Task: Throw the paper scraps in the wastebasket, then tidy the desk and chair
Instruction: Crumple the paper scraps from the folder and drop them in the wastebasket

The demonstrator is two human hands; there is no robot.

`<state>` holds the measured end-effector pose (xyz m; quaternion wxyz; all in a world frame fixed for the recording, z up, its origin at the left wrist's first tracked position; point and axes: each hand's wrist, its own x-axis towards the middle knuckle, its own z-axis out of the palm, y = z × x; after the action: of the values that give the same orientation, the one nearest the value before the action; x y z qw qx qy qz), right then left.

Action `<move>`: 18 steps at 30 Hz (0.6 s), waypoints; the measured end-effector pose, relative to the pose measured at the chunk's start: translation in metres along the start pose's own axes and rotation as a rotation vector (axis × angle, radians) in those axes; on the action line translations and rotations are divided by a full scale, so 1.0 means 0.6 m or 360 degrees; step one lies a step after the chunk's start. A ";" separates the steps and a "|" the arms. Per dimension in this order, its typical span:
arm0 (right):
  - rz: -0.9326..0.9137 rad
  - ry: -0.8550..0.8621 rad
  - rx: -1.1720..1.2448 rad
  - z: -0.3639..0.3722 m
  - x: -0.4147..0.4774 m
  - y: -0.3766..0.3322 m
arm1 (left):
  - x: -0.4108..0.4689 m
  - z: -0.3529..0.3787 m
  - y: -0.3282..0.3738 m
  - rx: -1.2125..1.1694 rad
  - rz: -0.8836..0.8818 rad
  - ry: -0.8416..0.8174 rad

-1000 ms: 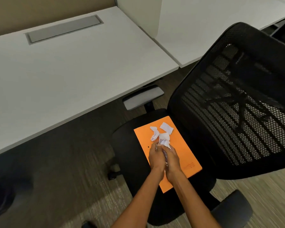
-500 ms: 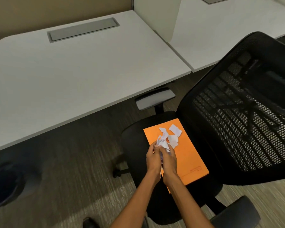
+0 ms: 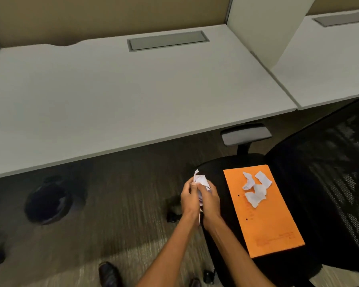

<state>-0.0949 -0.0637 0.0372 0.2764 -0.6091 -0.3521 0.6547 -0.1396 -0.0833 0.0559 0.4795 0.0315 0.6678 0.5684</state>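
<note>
The fingers [image 3: 192,188] of the left hand [image 3: 190,200] and those of the right hand [image 3: 210,200] are curled inward toward each other, pressed around a wad of paper scraps [image 3: 200,181] that sticks up white between them. Both hands touch at the knuckles and hang over the front-left edge of the chair seat [image 3: 216,172].

Just right of the fingers, an orange folder [image 3: 267,224] lies flat on the seat. On its far end rest loose paper scraps [image 3: 255,189], a few torn white pieces overlapping one another, apart from the hands.

Further right of the fingers rises the black mesh backrest [image 3: 330,183] of the chair. Beyond the fingers a grey armrest [image 3: 246,134] sits just under the edge of the white table [image 3: 133,90], whose top carries a grey cable hatch [image 3: 167,40] near its back.

Well to the left of the fingers, on the carpet [image 3: 122,193] below the table edge, stands a dark round wastebasket [image 3: 48,200], blurred in shadow. Near the bottom, below the forearms, a dark shoe [image 3: 108,273] shows on the floor.
</note>
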 end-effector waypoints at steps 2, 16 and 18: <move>0.0005 -0.0036 -0.0027 0.063 -0.016 0.006 | 0.015 -0.057 0.021 -0.0047 0.0020 0.0054; 0.0032 -0.0424 -0.0339 0.538 -0.136 0.102 | 0.124 -0.521 0.144 -0.0321 0.0053 0.0593; 0.0033 -0.0484 -0.0407 0.601 -0.152 0.125 | 0.140 -0.587 0.149 -0.0351 0.0065 0.0656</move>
<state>-0.4381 -0.2255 0.0360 0.1336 -0.5369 -0.4638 0.6919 -0.4677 -0.2592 0.0381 0.3219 -0.1244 0.6847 0.6420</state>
